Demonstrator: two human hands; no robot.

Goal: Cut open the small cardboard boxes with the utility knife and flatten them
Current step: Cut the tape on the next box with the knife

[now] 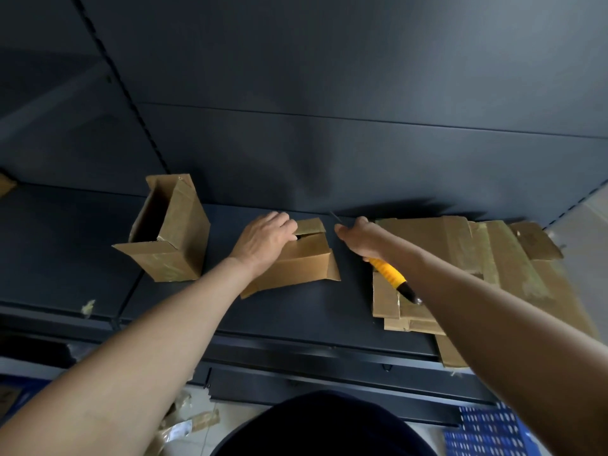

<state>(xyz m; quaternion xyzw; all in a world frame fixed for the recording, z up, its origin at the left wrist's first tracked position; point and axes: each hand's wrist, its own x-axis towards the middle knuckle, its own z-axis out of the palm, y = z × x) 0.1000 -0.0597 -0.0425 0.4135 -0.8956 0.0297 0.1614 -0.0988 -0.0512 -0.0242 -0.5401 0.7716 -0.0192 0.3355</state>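
Small cardboard box (306, 263) lies on the dark shelf (312, 311) at the centre of the view, its top partly open with one flap (311, 225) raised at the far end. Left hand (266, 238) rests on top of this box, fingers curled over its far edge beside the raised flap, holding it down. Right hand (362, 238) is just to the right of the box, not touching it, and is closed around a utility knife (390, 274). The knife's yellow ribbed handle with its black end projects back toward the person below the wrist; a thin dark blade (335, 217) shows beyond the knuckles, pointing up and left toward the rear of the shelf, clear of the cardboard. A second box (174, 245) stands to the left, well apart from the first, upright and open at the top, with glossy tape on its sides. A pile of flattened cardboard (477, 258) lies to the right, under the right forearm, overhanging the front edge of the shelf. A scrap of tape (88, 306) sits at the shelf's front left. A dark back panel (329, 93) rises behind. On the floor below, tape and cardboard scraps (187, 419) lie at left and a blue perforated crate (487, 429) at right.
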